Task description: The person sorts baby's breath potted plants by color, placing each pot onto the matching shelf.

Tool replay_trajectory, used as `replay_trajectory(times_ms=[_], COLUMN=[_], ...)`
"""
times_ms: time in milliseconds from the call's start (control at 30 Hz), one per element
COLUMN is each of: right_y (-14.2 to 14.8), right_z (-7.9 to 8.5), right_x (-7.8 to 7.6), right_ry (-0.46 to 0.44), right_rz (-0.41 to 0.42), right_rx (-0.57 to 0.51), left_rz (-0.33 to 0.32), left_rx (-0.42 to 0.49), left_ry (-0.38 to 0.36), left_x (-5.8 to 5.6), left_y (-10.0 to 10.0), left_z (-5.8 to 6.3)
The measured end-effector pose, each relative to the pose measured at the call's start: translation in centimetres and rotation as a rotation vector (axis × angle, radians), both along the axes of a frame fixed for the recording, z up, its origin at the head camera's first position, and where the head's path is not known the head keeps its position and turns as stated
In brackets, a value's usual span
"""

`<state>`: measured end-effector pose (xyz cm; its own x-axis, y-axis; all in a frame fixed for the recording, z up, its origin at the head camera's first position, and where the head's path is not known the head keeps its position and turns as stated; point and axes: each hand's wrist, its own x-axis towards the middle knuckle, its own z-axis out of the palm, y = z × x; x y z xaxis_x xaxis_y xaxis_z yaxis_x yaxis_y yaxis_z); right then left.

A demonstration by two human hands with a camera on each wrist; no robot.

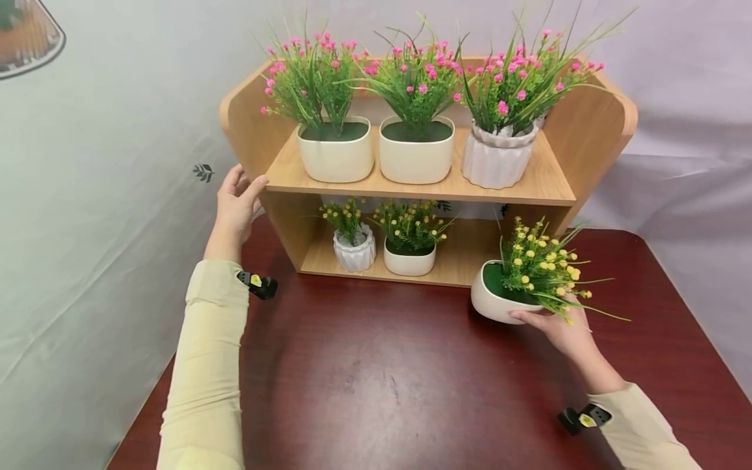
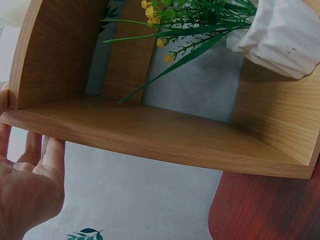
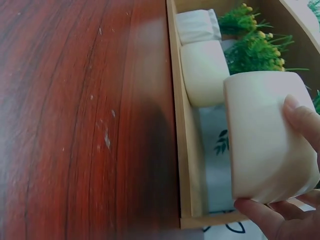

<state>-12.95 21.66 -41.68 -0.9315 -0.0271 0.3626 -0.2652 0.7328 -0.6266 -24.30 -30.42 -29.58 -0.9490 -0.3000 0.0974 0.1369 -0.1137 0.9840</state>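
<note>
My right hand (image 1: 566, 326) grips a white oval flowerpot (image 1: 499, 303) of artificial yellow flowers (image 1: 543, 261), tilted to the right in front of the lower shelf's right end. In the right wrist view, the thumb (image 3: 302, 117) lies on the side of the pot (image 3: 265, 135), with fingers curled under its end. At the wooden shelf unit's (image 1: 420, 190) left side, my left hand (image 1: 235, 202) holds the side panel where the upper board meets it. The left wrist view shows its fingers (image 2: 52, 155) against the panel's outer face.
The upper board carries two smooth white pots (image 1: 336, 160) (image 1: 416, 160) and a ribbed pot (image 1: 499, 160), all with pink flowers. Below stand a small ribbed pot (image 1: 354, 251) and a smooth white pot (image 1: 410, 262) with yellow flowers. The unit stands on a dark red table (image 1: 376, 365).
</note>
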Motion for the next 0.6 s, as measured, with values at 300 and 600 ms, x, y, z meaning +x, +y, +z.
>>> replay_trajectory(times_ms=[300,600], right_y=[-1.3,-3.0], right_z=[-1.1,-2.6], right_x=[-1.2,-2.7], right_ry=[-0.062,-0.168], right_rz=[0.027,-0.003], right_rx=[-0.035,-0.186], left_rz=[0.001,0.008], left_rx=[-0.006,-0.002], left_ry=[0.003,0.002], left_x=[-0.2,0.0], left_y=[0.4,0.2], left_z=[0.0,0.0])
